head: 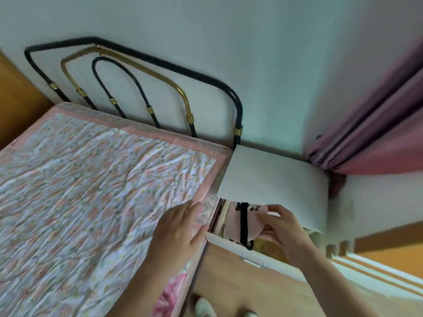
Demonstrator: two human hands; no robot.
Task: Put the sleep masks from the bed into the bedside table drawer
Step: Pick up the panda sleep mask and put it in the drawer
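Note:
A pink sleep mask (235, 221) with a black strap lies in the open drawer (231, 244) of the white bedside table (274, 181). My right hand (282, 227) reaches into the drawer and pinches the mask's right edge between thumb and fingers. Resting flat on the edge of the bed (91, 179), my left hand (180, 232) has its fingers spread and holds nothing. No other mask shows on the quilt.
A black and gold metal headboard (142, 88) stands against the wall behind the bed. Pink curtains (377, 133) hang at the right, touching the table's far corner. The drawer front carries a metal handle (253, 261). Wooden floor lies below.

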